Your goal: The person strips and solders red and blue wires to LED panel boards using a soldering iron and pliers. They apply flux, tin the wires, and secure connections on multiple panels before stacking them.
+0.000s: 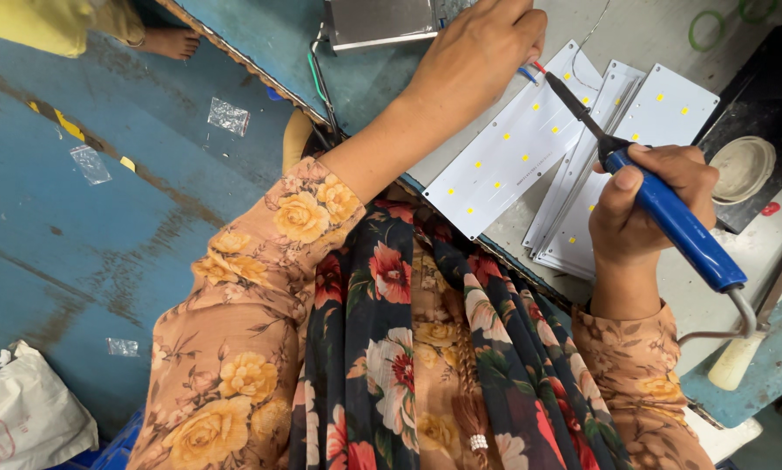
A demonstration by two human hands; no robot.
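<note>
Two hands are working at upper right: the left hand [478, 52] is pinching red and blue wires [533, 70] onto the white LED strip [513, 144], the right hand [648, 204] is gripping the blue soldering iron [678, 228], steadying its tip there.

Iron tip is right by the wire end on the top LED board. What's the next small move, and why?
Probably ease the soldering iron tip down onto the red wire end. The right hand holds the blue handle with the tip just beside that wire, while the left hand pins the wires at the corner of the white LED board. Whether tip and wire already touch, I cannot tell.
</note>
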